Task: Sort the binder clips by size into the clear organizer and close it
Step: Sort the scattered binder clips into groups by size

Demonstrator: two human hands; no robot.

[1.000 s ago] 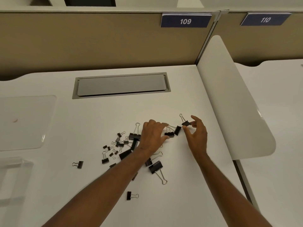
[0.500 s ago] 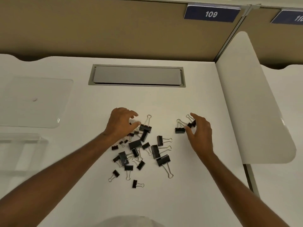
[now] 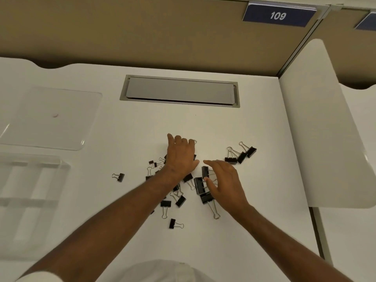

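Several black binder clips (image 3: 200,185) of mixed sizes lie heaped mid-desk. My left hand (image 3: 181,155) lies palm down on the heap's far edge. Its fingertips are bent down beside a wire handle (image 3: 195,141) and its thumb sticks out sideways; any clip under it is hidden. My right hand (image 3: 223,180) hovers with spread fingers over the larger clips (image 3: 205,171) and holds nothing. Three medium clips (image 3: 241,155) lie apart on the right. The clear organizer (image 3: 30,165) stands at the left edge, with its lid (image 3: 50,119) flat behind it.
A single small clip (image 3: 119,177) lies left of the heap and another (image 3: 173,223) lies nearer to me. A grey cable hatch (image 3: 180,91) is set into the desk's back. A white divider panel (image 3: 325,129) bounds the right side.
My right hand let go of the clips on the right and moved left over the larger clips. My left hand moved onto the heap's far edge. The camera shifted.
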